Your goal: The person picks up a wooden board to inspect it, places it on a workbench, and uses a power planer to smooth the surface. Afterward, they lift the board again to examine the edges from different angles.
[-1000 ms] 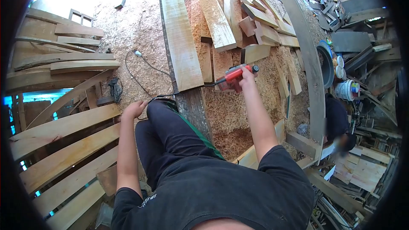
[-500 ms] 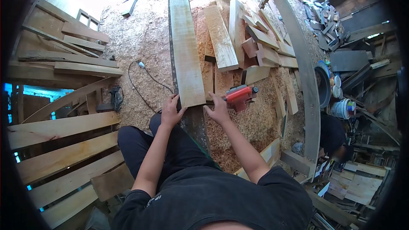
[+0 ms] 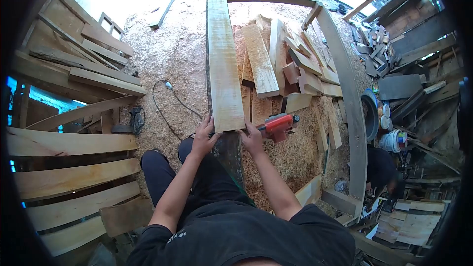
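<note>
A long pale board (image 3: 225,64) lies lengthwise on a dark, narrow beam (image 3: 229,155), its near end towards me. My left hand (image 3: 203,137) touches the left corner of that end, thumb along the end edge and fingers up the side. At the right corner, my right hand (image 3: 252,139) rests against the board in the same way. Just right of my right hand is a red power tool (image 3: 279,127). Several cut wood pieces (image 3: 261,61) are piled right of the board.
Wood shavings (image 3: 182,69) cover the ground. A grey wooden frame (image 3: 347,79) curves round the pile. A black cable (image 3: 162,111) lies at left, near stacked planks (image 3: 74,143). Buckets (image 3: 390,141) and another person (image 3: 382,167) are at right.
The view has shifted, so the board and both hands appear slightly lower and the board's far end now shows. Both hands remain at the board's near corners.
</note>
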A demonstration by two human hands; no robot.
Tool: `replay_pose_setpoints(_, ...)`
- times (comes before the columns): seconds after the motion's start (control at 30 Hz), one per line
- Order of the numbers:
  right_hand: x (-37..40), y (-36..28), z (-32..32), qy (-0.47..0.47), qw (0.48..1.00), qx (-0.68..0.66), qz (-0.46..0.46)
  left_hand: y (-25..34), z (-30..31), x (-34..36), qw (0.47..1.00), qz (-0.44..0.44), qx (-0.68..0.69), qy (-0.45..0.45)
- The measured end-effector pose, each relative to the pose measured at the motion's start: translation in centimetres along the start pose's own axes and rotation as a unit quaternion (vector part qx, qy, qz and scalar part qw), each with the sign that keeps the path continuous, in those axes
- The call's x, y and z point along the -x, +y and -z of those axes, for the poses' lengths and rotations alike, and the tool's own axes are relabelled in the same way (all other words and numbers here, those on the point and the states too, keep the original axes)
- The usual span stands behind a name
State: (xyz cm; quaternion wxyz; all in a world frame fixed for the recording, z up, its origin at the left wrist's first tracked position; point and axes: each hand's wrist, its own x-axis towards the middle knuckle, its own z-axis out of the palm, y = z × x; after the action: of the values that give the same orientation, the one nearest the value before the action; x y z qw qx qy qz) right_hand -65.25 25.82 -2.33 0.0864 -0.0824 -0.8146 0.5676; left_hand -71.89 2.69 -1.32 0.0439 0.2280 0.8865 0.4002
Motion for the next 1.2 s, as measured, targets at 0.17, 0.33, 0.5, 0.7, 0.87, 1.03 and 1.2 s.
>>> replay_pose_setpoints(0.17,-1.9,-9.7,2.1,0.104,0.983,0.059,0.140,10.0,6.0,-2.1,0.977,-0.030,0.159,0.142)
replay_pose_setpoints(0.33,-7.1,-24.4,6.0,0.172,0.972,0.001,0.160,16.7,13.1,-8.6,0.927,-0.088,0.289,0.222)
replay_pose_setpoints(0.5,-12.2,-33.1,7.8,0.220,0.958,0.006,0.185,22.5,18.8,-14.0,0.911,-0.070,0.300,0.273)
replay_pose_setpoints(0.7,-15.1,-33.7,7.8,0.218,0.942,-0.124,0.225,23.4,19.7,-16.4,0.870,-0.092,0.346,0.340)
replay_pose_setpoints(0.87,-14.8,-33.3,7.4,0.231,0.946,-0.114,0.196,23.3,19.0,-16.1,0.864,-0.064,0.371,0.335)
replay_pose_setpoints(1.03,-14.9,-34.0,7.2,0.246,0.939,-0.131,0.201,24.0,19.6,-16.2,0.862,-0.033,0.394,0.316)
replay_pose_setpoints(1.2,-15.5,-33.7,7.2,0.266,0.935,-0.116,0.206,23.7,19.7,-16.7,0.865,-0.042,0.375,0.330)
